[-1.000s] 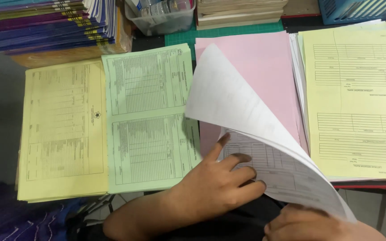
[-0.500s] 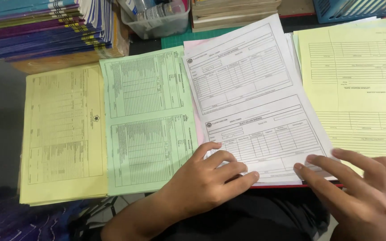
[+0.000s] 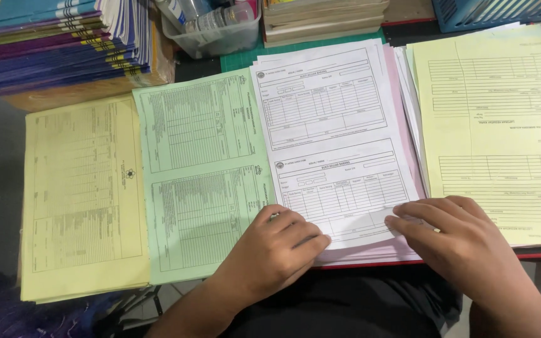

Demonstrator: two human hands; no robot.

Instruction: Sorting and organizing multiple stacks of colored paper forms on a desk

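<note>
A white printed form sheet [image 3: 330,131] lies flat on top of a stack of white and pink paper [image 3: 402,125] in the middle of the desk. My left hand [image 3: 277,250] rests fingers-down on the sheet's lower left corner. My right hand [image 3: 455,241] presses with spread fingers on its lower right corner. Neither hand grips anything. A green form stack [image 3: 205,169] lies just left of the white sheet, and a yellow form stack [image 3: 496,125] just right of it.
Another yellow form stack [image 3: 82,194] lies at the far left. Behind it stands a pile of coloured booklets [image 3: 51,44]. A clear plastic tub with bottles [image 3: 214,28], stacked books [image 3: 324,19] and a blue basket [image 3: 496,12] line the back. A green cutting mat [image 3: 236,59] shows underneath.
The white sheet, lifted and curled a second ago, has been laid flat on the pink stack and squared up. My right hand let it go and now presses its lower right corner.
</note>
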